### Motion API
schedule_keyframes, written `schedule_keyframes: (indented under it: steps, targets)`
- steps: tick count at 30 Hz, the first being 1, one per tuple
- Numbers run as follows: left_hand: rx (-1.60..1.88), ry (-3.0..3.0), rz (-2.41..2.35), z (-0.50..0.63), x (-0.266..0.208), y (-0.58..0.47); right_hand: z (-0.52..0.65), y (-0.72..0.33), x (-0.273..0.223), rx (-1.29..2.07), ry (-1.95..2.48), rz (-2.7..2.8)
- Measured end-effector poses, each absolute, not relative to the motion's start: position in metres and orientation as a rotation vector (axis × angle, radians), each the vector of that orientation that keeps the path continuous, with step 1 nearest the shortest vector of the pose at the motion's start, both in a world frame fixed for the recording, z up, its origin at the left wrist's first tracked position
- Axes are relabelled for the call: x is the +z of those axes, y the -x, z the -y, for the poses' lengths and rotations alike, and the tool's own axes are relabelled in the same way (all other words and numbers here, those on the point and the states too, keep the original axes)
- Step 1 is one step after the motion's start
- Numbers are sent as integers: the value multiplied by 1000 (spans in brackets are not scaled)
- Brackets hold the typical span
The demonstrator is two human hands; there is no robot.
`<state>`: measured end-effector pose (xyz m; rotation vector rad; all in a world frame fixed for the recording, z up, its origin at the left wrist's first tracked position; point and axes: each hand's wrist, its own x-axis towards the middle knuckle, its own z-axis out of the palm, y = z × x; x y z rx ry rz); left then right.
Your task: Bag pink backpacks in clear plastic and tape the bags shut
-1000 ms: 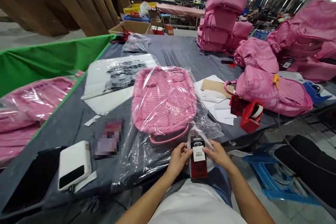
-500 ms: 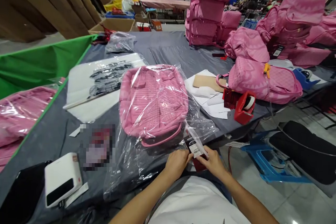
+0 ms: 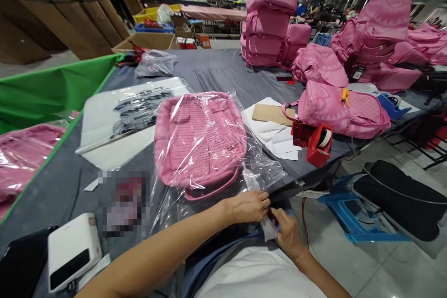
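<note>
A pink backpack [image 3: 200, 142] lies in a clear plastic bag [image 3: 267, 167] on the grey-covered table. A whitish, translucent strip [image 3: 250, 178] runs down from the bag's lower right corner towards me. My left hand [image 3: 248, 206] is closed over this strip at the table edge, its fingers curled. Just below and to the right, my right hand [image 3: 288, 233] pinches the strip's lower end, which hangs in front of my lap. Both hands are close together, and the exact grip of the left fingertips is hidden.
Right of the backpack are papers [image 3: 275, 142], a cardboard piece [image 3: 272, 114] and a red tape dispenser [image 3: 319, 144]. Pink backpacks [image 3: 268, 23] are stacked behind. A white power bank [image 3: 75, 251] lies front left. A blue stool [image 3: 352, 214] stands on the floor at right.
My left hand has moved right and up across the strip. My right hand has shifted lower and slightly right. The black barcode tag seen between them before is now hidden.
</note>
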<state>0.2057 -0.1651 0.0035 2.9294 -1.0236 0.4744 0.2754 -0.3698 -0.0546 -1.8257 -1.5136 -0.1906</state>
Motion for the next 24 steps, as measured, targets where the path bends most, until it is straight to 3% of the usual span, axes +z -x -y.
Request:
schedule_keyframes:
  steps: [4,8,16,19,24]
  targets:
    - [701,-2984,904,160,-2,-185,380,-267,-79,-160,1839,1601]
    - [817,-2965,780,153,-5,-171,396,-284,-67,-10,1754,1790]
    - [830,-2916,672,154,25,-166,320,-356,8,-661,1761,1781]
    - [686,-2883,524,150,33,-165,262,-374,12,-487,1729,1773]
    - [599,-2471,-234,123,21,-191,221,-400,48,-210,1531,1167]
